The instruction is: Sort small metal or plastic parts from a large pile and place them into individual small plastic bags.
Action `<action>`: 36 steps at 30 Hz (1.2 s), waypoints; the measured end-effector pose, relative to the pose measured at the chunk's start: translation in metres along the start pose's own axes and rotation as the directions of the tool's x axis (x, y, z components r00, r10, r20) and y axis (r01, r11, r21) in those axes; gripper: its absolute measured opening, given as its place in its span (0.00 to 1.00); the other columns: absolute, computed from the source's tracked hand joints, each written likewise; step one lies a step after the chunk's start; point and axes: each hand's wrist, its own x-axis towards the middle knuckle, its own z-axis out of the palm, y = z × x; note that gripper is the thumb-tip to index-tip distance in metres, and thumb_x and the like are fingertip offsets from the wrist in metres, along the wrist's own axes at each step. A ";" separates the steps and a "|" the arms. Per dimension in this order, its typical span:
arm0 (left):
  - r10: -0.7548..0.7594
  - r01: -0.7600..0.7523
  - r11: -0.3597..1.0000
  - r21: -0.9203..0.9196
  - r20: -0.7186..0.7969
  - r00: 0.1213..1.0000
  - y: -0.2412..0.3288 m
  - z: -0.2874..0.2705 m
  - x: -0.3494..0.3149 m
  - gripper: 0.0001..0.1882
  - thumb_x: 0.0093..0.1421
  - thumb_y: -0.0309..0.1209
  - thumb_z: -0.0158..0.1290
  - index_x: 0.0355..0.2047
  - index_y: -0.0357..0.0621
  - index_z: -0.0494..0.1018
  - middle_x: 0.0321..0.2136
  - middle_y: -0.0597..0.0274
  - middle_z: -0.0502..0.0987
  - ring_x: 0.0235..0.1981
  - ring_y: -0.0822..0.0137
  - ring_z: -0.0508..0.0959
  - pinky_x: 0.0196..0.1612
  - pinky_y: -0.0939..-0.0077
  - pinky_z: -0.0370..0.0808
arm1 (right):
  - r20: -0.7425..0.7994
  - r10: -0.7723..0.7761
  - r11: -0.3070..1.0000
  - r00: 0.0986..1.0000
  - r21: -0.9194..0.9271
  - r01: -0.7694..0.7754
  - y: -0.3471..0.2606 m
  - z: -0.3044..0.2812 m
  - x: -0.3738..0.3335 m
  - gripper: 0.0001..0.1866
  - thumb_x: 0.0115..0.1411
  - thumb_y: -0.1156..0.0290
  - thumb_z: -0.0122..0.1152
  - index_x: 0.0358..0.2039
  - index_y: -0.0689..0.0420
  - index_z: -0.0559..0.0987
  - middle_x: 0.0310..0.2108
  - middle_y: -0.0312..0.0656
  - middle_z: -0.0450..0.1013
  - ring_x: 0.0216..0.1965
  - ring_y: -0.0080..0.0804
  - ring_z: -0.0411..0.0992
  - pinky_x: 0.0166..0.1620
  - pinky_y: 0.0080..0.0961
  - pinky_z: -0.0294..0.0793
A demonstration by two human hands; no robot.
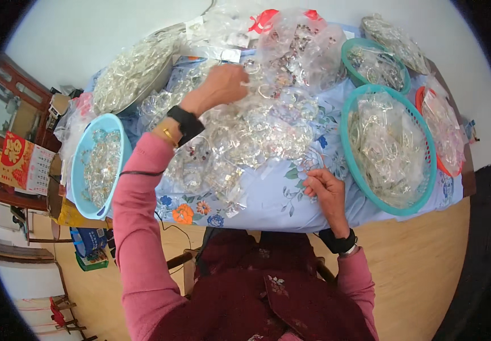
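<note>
My left hand (222, 85) reaches across to the far side of a heap of small clear plastic bags (257, 128) with shiny metal jewelry-like pieces inside. Its fingers curl down at the heap's far edge, and what lies under the fingertips is hidden. Near the front of the table, right of the heap, my right hand (329, 193) hovers low over the flowered blue tablecloth (268, 199). The thumb and fingers there are bent together; anything between them is too small to make out.
A light blue basin (125, 149) with small packets stands at the left. On the right are a large teal basket (345, 149), a smaller green basket (347, 63) and a red basket (448, 166), all filled with bags. Large stuffed bags (299, 51) line the back.
</note>
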 end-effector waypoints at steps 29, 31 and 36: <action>0.133 -0.144 0.989 0.031 0.238 0.962 0.018 -0.009 0.036 0.18 0.53 0.41 0.46 0.31 0.36 0.73 0.27 0.46 0.74 0.30 0.47 0.75 0.35 0.58 0.71 | -0.003 0.018 1.000 1.000 0.016 -0.018 0.003 -0.002 0.000 0.07 0.58 0.76 0.53 0.35 0.64 0.75 0.26 0.38 0.75 0.23 0.17 0.70 0.27 0.13 0.68; 0.188 -0.176 0.973 -0.152 0.067 0.980 0.014 -0.004 0.049 0.19 0.50 0.43 0.49 0.29 0.37 0.75 0.23 0.46 0.75 0.30 0.47 0.76 0.35 0.54 0.70 | 0.011 0.014 1.000 1.000 0.006 -0.014 0.001 -0.001 0.001 0.07 0.58 0.76 0.53 0.35 0.63 0.75 0.25 0.37 0.75 0.23 0.17 0.70 0.27 0.13 0.68; 0.366 -0.396 0.876 -0.274 -0.156 0.917 0.027 0.052 0.110 0.20 0.47 0.46 0.51 0.33 0.45 0.77 0.27 0.49 0.76 0.36 0.50 0.76 0.39 0.51 0.69 | 0.024 0.011 1.000 1.000 -0.020 -0.010 -0.001 0.001 0.001 0.07 0.57 0.76 0.54 0.35 0.63 0.76 0.24 0.37 0.75 0.22 0.16 0.70 0.26 0.13 0.69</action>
